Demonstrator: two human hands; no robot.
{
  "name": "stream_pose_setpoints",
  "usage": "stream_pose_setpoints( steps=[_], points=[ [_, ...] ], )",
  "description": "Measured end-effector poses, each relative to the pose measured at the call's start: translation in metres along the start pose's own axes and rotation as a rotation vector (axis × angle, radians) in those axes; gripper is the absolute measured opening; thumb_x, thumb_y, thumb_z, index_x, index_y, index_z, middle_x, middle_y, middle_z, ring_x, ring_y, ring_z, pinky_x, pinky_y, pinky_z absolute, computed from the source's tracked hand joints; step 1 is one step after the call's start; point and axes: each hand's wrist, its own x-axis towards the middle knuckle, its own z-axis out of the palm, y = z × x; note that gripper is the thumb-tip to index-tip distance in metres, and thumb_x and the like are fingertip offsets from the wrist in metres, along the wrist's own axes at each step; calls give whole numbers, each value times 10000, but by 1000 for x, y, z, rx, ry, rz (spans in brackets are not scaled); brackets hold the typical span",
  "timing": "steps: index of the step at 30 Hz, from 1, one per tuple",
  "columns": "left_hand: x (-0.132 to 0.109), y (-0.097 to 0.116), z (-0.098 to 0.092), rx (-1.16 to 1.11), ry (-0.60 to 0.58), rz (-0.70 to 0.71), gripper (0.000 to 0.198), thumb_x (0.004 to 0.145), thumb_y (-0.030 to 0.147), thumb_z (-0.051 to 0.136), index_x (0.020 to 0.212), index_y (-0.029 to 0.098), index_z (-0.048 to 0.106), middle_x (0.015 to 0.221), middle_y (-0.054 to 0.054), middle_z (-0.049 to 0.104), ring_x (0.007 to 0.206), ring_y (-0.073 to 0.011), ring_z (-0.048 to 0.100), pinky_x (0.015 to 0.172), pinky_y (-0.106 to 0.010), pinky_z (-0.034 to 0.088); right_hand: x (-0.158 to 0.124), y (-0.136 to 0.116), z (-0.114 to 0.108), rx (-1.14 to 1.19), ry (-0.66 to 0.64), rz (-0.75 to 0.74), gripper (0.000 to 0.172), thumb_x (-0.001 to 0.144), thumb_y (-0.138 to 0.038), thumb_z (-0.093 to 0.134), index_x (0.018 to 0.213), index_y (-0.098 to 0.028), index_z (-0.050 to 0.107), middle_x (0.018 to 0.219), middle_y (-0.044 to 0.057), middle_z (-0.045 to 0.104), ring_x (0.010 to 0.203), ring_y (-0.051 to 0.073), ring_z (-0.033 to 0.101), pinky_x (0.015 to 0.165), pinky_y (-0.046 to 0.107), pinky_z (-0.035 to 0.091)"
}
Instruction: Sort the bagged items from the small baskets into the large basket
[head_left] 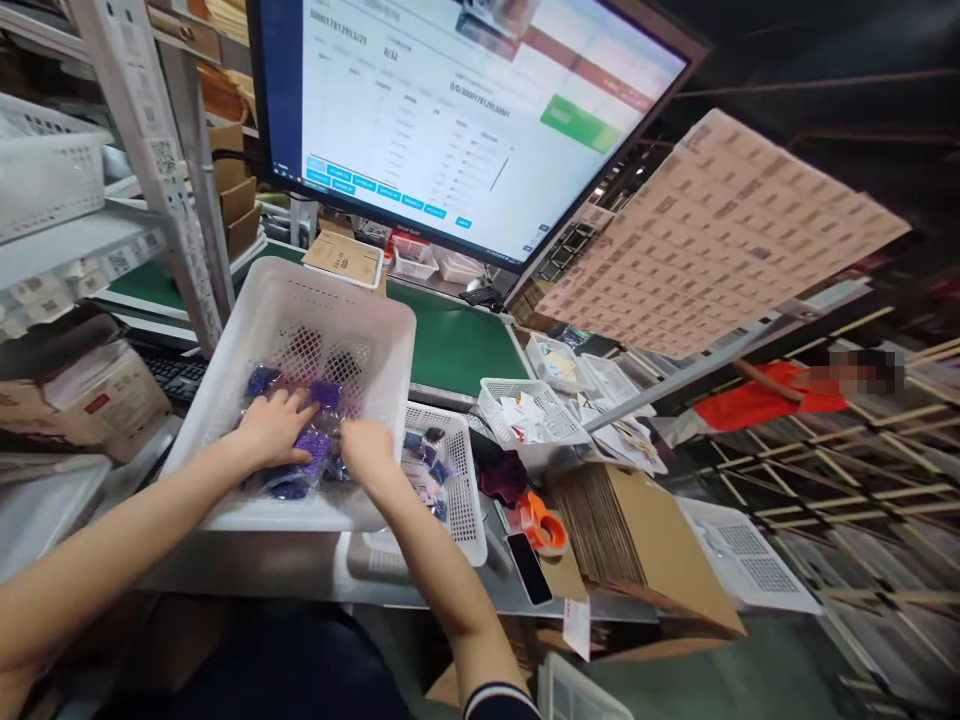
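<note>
"Where are the purple packets in clear plastic [316,446]?"
"In the large white plastic basket [379,325], toward its near edge; the person's left hand [276,428] lies on them, fingers spread."
"And the right hand [367,447]?"
"Curled near the basket's right edge; whether it pinches one cannot be told."
"Farther?"
"A wide black-framed monitor [450,130] beyond the far edge."

Left of the monitor [450,130] stands a metal rack [159,165]. Below the monitor lies a green worktop [457,345]; rightward, shelving [847,530] rises.
</note>
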Motion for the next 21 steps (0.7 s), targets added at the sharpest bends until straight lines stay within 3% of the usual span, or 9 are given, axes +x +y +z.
stream_pose_setpoints(
  steps=[3,5,6,8,10,12,15,17,21],
  points=[
    [-6,-3,0,16,22,21,829,952,560,762,1658,205,512,1746,-257,373,1398,-513,541,1024,-619,577,-49,41,-4,3,173,54,369,1120,-187,420,1238,-163,768,1194,134,795,1091,289,779,881,384,598],
    [-9,-4,-2,17,25,29,804,958,567,756,1644,209,534,1735,-252,394,1375,-503,559,1013,-612,583,-84,83,-5,83,584,33,381,1158,-285,431,1278,-176,776,1210,109,797,1070,222,773,927,325,574],
    [-10,-4,-3,15,21,30,803,956,571,758,1637,204,541,1726,-252,408,1366,-496,565,1011,-609,586,-97,103,-5,72,727,53,387,1161,-344,454,1262,-178,789,1159,104,803,1001,218,772,866,320,569],
    [-11,-4,-5,8,6,30,828,948,595,762,1633,184,542,1714,-256,424,1359,-486,570,1013,-609,588,-108,129,-2,-34,812,108,348,1117,-408,569,1204,-179,817,1109,117,791,942,260,745,786,358,546],
    [-11,-4,-7,7,-14,35,900,913,632,791,1638,168,529,1716,-263,418,1360,-484,566,1016,-612,588,-101,128,4,-95,774,111,299,1055,-393,674,1198,-172,817,1196,148,760,1054,313,709,860,405,543],
    [-10,-5,-7,13,-28,46,1004,852,660,844,1652,156,505,1731,-272,390,1373,-490,553,1028,-615,584,-78,102,11,-45,651,26,307,1035,-345,697,1267,-163,782,1323,158,721,1210,321,658,1008,430,522],
    [-9,-6,-7,21,-43,55,1056,817,626,889,1672,165,476,1755,-269,348,1408,-495,528,1058,-617,571,-32,44,20,-37,248,-163,365,1008,-323,711,1311,-118,712,1321,161,721,1234,324,647,1053,441,502],
    [-9,-7,-6,19,-48,51,1010,845,568,884,1681,188,465,1764,-257,336,1422,-489,524,1062,-608,569,-5,16,24,-131,59,-220,397,936,-233,737,1289,-62,679,1276,191,723,1209,349,655,1062,460,486],
    [-10,-10,-8,-15,-36,6,914,876,459,880,1663,199,495,1734,-260,385,1398,-476,553,1034,-588,581,4,3,24,-192,-8,-198,317,934,-93,596,1242,-59,662,1167,189,731,1107,335,691,965,437,505]
  ],
)
